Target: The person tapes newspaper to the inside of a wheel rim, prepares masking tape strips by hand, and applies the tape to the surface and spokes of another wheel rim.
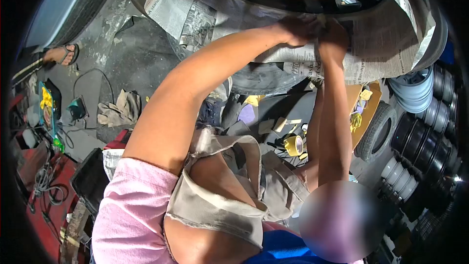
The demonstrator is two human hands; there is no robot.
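Sheets of newspaper wrap the tyre around a dark wheel rim at the top of the view. My left hand reaches in from the left, against the newspaper by the rim's lower edge. Close beside it, my right hand is bent over the same spot. The fingers of both hands look closed and pinched together. Something small and pale shows between the hands, too small to name. Part of my fingers is hidden in shadow.
A roll of yellow tape lies below among small tools. A cardboard box and a loose tyre are on the right, near stacked wheel rims. A crumpled cloth lies on the floor. Another person's sandalled foot is at left.
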